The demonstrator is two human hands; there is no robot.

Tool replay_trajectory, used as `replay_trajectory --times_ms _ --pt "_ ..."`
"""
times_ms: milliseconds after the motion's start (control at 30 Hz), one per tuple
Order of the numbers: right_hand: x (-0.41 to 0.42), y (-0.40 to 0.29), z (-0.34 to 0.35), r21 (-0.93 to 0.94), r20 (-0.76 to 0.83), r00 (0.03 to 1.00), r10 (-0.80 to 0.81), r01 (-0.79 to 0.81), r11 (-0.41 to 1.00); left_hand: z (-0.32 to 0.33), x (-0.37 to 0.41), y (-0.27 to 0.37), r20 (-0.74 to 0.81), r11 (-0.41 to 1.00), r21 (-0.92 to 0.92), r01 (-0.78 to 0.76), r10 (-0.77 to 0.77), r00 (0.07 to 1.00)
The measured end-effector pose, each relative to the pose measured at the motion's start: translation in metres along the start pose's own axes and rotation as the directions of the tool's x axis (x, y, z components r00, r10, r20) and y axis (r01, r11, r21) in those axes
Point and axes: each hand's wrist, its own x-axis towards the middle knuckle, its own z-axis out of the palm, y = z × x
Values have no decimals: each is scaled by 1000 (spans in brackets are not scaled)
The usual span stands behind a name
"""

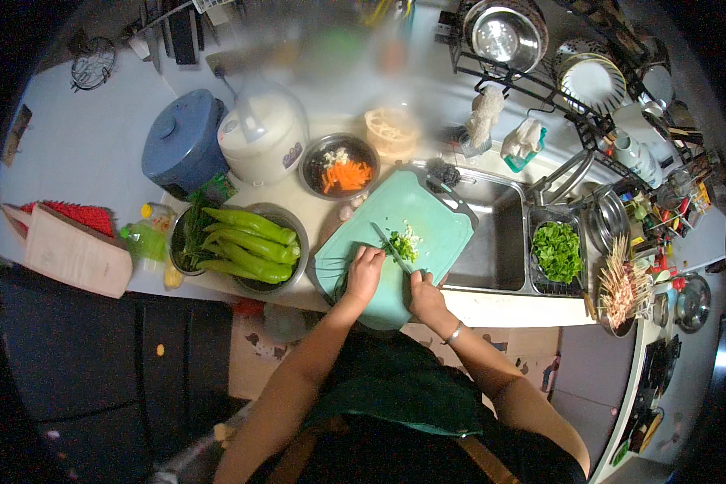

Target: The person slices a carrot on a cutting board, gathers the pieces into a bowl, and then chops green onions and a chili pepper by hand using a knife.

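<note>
On a mint-green cutting board (pixel 363 224) lies a small heap of chopped green and white pieces (pixel 404 245), which look like scallion. My right hand (pixel 428 297) grips a kitchen knife (pixel 392 244), its blade slanting up and left across the heap. With fingers bent, my left hand (pixel 365 272) rests on the board just left of the blade. Whether anything is pinched under its fingertips is hidden. Dark green strands show faintly on the board beside that hand.
Left are a bowl of long green peppers (pixel 254 242), a white rice cooker (pixel 263 142) and a bowl of cut carrot (pixel 346 176). Garlic bulbs (pixel 346 212) touch the board's left side. A steel sink (pixel 490 242), a lettuce basket (pixel 556 251) and skewered meat (pixel 623 296) are right.
</note>
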Motion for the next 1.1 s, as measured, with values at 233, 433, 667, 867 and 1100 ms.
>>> replay_trajectory --times_ms 233,433,667,867,1100 --pt "10 5 -12 39 -101 989 -104 108 993 -12 -1 7 3 993 114 15 -15 1000" --pt "-16 3 -23 -6 -73 991 -111 111 994 -5 -4 -8 11 997 53 51 -52 999" --pt "2 12 21 -71 -39 996 -82 79 994 -5 -4 -2 32 999 9 31 -31 999" --pt "13 6 -4 10 -125 977 -171 174 985 -14 -4 2 -3 998 50 37 -37 999" --pt "-12 -2 -12 7 -42 991 -125 125 992 -13 -8 -6 32 998 30 54 -55 998"
